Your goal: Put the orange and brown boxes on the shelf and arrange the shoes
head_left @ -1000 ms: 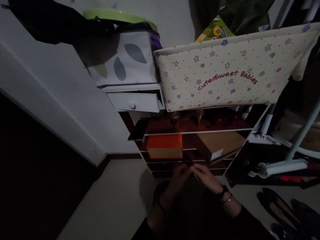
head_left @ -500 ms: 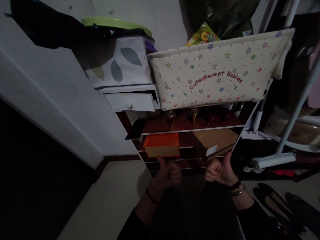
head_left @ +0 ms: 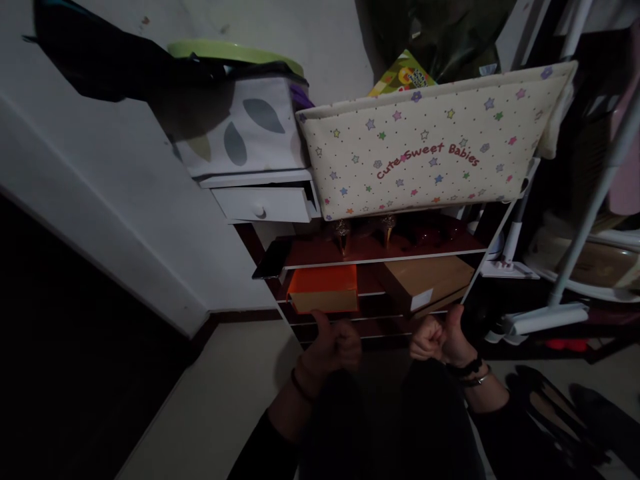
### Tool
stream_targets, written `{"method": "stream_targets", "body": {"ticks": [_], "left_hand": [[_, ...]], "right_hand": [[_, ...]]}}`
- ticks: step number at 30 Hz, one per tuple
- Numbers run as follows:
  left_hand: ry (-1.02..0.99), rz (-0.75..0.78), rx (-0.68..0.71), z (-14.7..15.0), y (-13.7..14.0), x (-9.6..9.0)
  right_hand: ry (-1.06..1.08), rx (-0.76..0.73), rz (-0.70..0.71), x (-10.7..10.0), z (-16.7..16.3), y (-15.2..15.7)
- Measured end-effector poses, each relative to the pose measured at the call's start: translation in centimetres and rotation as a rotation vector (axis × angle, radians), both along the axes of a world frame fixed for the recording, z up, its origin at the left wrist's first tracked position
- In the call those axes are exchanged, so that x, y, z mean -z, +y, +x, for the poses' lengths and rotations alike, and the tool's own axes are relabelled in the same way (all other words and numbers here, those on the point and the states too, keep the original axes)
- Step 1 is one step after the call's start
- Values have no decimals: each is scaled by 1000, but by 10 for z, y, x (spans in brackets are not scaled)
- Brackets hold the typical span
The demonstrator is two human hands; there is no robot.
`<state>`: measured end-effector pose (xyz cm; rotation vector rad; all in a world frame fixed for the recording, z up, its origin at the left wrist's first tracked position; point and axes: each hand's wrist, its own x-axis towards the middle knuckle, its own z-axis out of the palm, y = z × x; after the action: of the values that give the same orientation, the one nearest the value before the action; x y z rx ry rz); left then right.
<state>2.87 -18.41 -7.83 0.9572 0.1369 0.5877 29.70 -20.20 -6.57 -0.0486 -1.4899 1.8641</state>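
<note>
My left hand [head_left: 334, 343] is closed in a fist with the thumb raised, and nothing shows in it. It hovers in front of the shelf rack, just below an orange box [head_left: 324, 288]. My right hand [head_left: 443, 340] makes the same thumb-up fist, with nothing in its fingers. Nearest to it is a brown cardboard box [head_left: 425, 283] with a white label, lying at an angle on the rack. A dark shelf [head_left: 400, 252] above the boxes carries high-heeled shoes [head_left: 343, 237], partly hidden in shadow.
A cream star-print fabric bin [head_left: 430, 150] and a leaf-print box [head_left: 260, 123] stand on top, above a small white drawer [head_left: 263, 203]. Mop poles [head_left: 595, 200] lean at the right. Black shoes [head_left: 547, 407] lie on the floor there. A wall runs along the left.
The camera view has shifted slightly. Both hands keep the same closed, thumb-up pose at nearly the same spot, and the boxes stay in place.
</note>
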Motion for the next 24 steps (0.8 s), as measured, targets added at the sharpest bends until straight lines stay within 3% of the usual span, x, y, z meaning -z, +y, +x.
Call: {"method": "stream_targets", "body": {"ticks": [18,24], "left_hand": [[-6,6,5,0,-5,-7],[45,55,-86,5,-11,-6]], "right_hand": [[-44,46,-6,7,2,1],[-76,201,23,16,4,-4]]}}
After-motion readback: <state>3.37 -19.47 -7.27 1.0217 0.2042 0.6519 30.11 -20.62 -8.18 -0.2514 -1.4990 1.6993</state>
